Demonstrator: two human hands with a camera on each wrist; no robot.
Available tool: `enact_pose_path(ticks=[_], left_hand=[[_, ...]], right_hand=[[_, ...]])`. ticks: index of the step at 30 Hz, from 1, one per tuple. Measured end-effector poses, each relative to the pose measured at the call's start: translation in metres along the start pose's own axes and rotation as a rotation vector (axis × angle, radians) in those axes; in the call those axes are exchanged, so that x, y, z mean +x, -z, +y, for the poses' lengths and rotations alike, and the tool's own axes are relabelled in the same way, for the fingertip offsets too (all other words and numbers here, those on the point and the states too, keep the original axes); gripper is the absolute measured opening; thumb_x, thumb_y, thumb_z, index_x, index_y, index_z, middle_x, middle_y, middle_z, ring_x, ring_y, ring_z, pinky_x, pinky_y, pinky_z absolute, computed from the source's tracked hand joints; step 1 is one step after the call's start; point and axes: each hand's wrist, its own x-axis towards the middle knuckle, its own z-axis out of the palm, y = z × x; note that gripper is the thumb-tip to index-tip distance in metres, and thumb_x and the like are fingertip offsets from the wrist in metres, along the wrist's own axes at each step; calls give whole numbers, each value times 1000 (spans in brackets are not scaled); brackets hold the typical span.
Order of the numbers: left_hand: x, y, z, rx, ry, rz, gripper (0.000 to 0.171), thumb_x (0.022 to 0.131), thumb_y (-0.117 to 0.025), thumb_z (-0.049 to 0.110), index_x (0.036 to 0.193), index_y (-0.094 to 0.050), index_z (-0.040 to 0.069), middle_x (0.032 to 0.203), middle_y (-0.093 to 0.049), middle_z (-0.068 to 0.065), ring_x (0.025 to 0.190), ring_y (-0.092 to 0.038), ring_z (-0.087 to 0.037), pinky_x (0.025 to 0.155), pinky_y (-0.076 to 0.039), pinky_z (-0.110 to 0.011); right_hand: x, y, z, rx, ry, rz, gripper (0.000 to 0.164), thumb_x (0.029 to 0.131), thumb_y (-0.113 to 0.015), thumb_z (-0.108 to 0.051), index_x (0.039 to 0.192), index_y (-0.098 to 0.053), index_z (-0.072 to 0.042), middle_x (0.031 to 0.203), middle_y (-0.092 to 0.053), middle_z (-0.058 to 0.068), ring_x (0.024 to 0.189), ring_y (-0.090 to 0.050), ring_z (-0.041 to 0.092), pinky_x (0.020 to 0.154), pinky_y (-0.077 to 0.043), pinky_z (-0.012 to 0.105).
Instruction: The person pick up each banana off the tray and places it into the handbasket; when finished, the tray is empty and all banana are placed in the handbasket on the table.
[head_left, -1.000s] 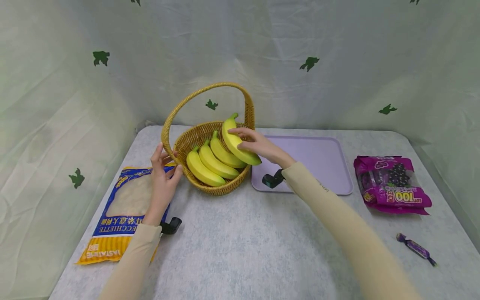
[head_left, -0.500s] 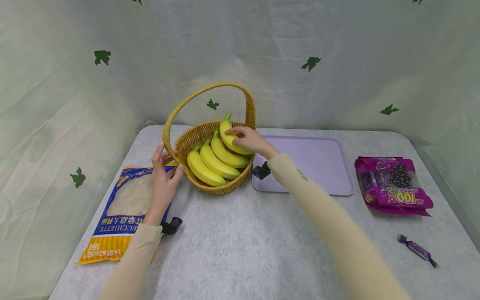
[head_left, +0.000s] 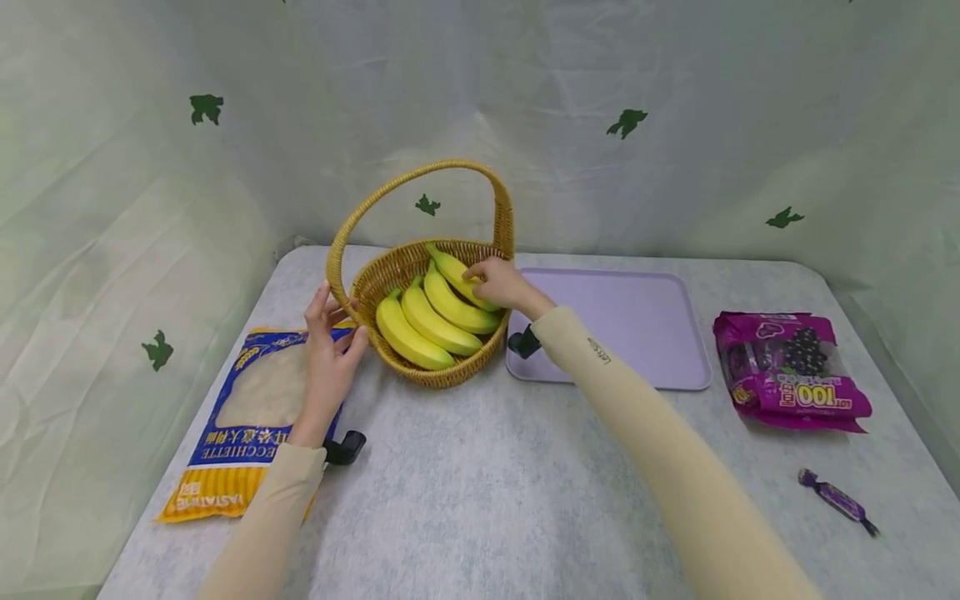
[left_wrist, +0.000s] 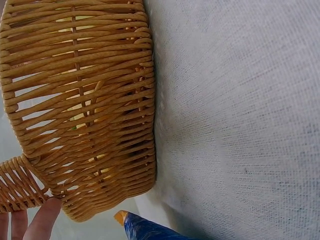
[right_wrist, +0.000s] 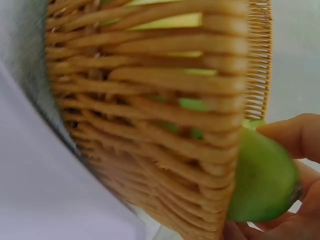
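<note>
A wicker basket [head_left: 438, 380] with a tall arched handle stands at the back of the table, several yellow bananas [head_left: 412, 337] lying side by side in it. At its left, my left hand [head_left: 330, 358] holds the basket where handle meets rim; the left wrist view has the thumb [left_wrist: 44, 220] against the wicker. My right hand [head_left: 504, 285] reaches over the right rim and grips the rightmost banana [head_left: 452, 268], which lies slanted inside the basket. Its green end [right_wrist: 265, 175] shows between thumb and fingers in the right wrist view.
Right of the basket lies a flat lilac tray [head_left: 615, 329]. A purple grape candy bag [head_left: 791, 371] and one wrapped candy [head_left: 838, 502] are farther right. A blue and yellow pasta bag [head_left: 258, 396] lies partly under the left forearm.
The right hand has carried its banana left and down into the basket, turning its stem end toward the left. The left hand stays at the basket's handle.
</note>
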Motion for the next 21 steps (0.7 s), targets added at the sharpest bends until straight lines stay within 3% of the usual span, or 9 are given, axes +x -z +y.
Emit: enact_pose_path(ticks=[2, 4, 7, 10, 12, 17, 21], left_hand=[[0, 0, 0, 4, -2, 0, 69, 92, -51, -12, 145, -11, 6, 123, -41, -32, 115, -47, -10, 87, -44, -17], [1, -1, 0, 9, -4, 1, 69, 91, -51, -12, 145, -11, 6, 123, -42, -32, 114, -47, -9, 86, -43, -16], [1, -1, 1, 12, -6, 3, 69, 91, -51, -12, 144, -11, 6, 123, -42, -32, 114, -47, -8, 86, -44, -16], [1, -1, 0, 13, -8, 5, 69, 91, -51, -12, 144, -11, 5, 123, -42, -32, 114, -47, -8, 86, -44, -16], [2, -1, 0, 12, -9, 6, 69, 91, -52, -12, 144, -11, 5, 123, -42, -33, 114, -47, -8, 86, -44, -16], [2, -1, 0, -1, -6, 9, 69, 91, -51, -13, 144, -11, 6, 123, -40, -35, 114, -47, -8, 86, -43, -14], [1, -1, 0, 2, -7, 15, 69, 91, -51, -13, 144, -12, 6, 122, -41, -34, 113, -47, -6, 85, -43, -15]], right_hand=[[-1, -1, 0, 1, 2, 10, 45, 88, -49, 3, 131, -56, -1, 133, -55, 14, 61, -38, 11, 55, -29, 25], [-2, -2, 1, 21, 5, 25, 46, 88, -48, 3, 133, -55, -2, 135, -53, 14, 81, -51, 17, 60, -33, 27], [-4, -3, 4, 75, 13, 51, 48, 88, -48, 4, 135, -53, -4, 137, -50, 13, 120, -47, 23, 76, -41, 31], [-7, -2, 6, 110, 25, 67, 49, 88, -48, 5, 136, -52, -5, 135, -51, 14, 124, -46, 26, 91, -42, 35], [-9, -2, 7, 116, 30, 71, 50, 88, -48, 5, 137, -51, -5, 133, -53, 15, 122, -47, 26, 94, -42, 37], [-12, -1, 7, 90, 31, 63, 50, 90, -49, 3, 140, -47, -6, 130, -54, 17, 121, -49, 26, 86, -44, 36], [-15, -1, 8, 108, 43, 69, 50, 92, -50, 1, 141, -46, -6, 130, -54, 17, 120, -50, 27, 88, -45, 37]])
